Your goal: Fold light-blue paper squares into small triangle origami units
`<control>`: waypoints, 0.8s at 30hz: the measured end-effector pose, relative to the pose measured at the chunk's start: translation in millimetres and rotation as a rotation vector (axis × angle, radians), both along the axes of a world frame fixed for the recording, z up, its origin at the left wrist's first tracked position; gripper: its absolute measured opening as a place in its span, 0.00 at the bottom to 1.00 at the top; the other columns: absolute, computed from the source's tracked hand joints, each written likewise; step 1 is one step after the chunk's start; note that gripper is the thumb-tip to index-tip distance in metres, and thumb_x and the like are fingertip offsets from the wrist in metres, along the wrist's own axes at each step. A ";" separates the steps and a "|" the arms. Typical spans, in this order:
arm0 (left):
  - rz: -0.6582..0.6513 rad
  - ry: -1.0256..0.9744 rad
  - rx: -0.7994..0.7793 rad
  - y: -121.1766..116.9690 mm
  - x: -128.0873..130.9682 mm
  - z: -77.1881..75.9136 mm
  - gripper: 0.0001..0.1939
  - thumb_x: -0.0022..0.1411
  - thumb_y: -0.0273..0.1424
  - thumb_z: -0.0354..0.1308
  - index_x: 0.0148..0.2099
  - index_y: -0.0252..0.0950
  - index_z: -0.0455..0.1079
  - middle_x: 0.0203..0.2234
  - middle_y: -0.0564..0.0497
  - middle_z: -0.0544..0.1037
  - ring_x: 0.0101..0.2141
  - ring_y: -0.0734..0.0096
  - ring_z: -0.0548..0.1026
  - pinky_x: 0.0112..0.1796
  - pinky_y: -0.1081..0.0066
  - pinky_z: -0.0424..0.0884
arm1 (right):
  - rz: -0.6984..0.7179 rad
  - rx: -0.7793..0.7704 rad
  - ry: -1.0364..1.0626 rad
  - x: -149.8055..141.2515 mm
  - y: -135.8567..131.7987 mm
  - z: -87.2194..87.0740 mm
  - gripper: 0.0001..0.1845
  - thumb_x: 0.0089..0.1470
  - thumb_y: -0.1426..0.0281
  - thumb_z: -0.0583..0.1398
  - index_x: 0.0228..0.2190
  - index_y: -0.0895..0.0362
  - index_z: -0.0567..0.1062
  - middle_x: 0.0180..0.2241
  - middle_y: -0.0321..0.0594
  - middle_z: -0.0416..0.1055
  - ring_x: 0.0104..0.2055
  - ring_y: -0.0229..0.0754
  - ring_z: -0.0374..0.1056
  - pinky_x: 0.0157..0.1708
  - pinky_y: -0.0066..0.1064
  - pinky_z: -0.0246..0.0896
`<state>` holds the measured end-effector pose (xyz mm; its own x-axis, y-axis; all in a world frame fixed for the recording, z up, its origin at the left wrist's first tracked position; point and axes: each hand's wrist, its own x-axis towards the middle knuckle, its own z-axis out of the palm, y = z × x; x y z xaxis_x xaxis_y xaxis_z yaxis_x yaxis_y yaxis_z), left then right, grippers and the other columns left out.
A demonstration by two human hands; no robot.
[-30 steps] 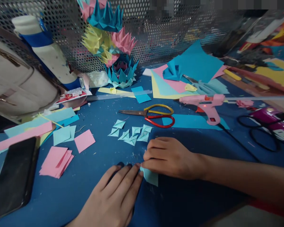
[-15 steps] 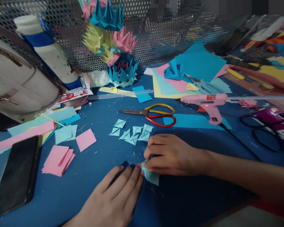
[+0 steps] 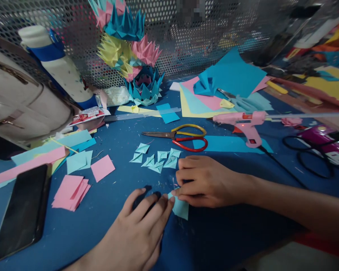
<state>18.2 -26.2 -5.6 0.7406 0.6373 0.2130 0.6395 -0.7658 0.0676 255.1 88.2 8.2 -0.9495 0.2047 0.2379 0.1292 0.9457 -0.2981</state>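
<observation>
A light blue paper square (image 3: 181,208) lies on the blue tabletop between my hands, partly covered by fingers. My right hand (image 3: 207,182) has its fingers curled, thumb and fingertips closed on the upper edge of this paper. My left hand (image 3: 142,226) rests palm down with its fingers spread, the fingertips touching the paper's left corner. Just beyond my hands sit several small folded light blue paper pieces (image 3: 158,166). Behind those lie scissors (image 3: 173,134) with one yellow and one red handle.
A pink glue gun (image 3: 244,118) with a lit light trails a black cord at right. Pink paper squares (image 3: 70,192) and a phone (image 3: 21,212) lie at left. A paper-flower stack (image 3: 144,88), a bottle (image 3: 59,64) and coloured sheets (image 3: 234,79) stand or lie behind.
My left fingers have bent and spread slightly, their tips staying at the paper's corner. My right hand keeps its pinch, with a slight shift. The camera view has moved a little.
</observation>
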 end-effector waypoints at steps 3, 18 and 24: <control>0.000 -0.014 -0.013 0.6 0.8 0.6 0.24 0.70 0.36 0.51 0.64 0.30 0.65 0.50 0.47 0.77 0.52 0.61 0.66 0.62 0.58 0.39 | -0.014 0.037 -0.040 1.9 1.9 5.5 0.17 0.65 0.68 0.55 0.24 0.57 0.71 0.27 0.37 0.67 0.34 0.41 0.55 0.34 0.34 0.47; -0.054 -0.006 0.009 2.7 -2.0 -9.2 0.24 0.70 0.35 0.51 0.64 0.30 0.65 0.64 0.47 0.65 0.61 0.63 0.60 0.65 0.57 0.32 | -0.123 -0.299 0.009 4.8 8.2 -7.4 0.26 0.61 0.55 0.60 0.18 0.58 0.66 0.19 0.31 0.63 0.25 0.34 0.56 0.27 0.30 0.44; -0.030 -0.077 0.033 3.2 -2.0 -15.3 0.23 0.69 0.36 0.54 0.63 0.32 0.66 0.61 0.51 0.70 0.60 0.66 0.61 0.66 0.58 0.31 | -0.180 -0.321 -0.036 1.7 -0.2 -4.1 0.16 0.55 0.68 0.63 0.20 0.58 0.66 0.20 0.30 0.65 0.26 0.33 0.56 0.26 0.29 0.44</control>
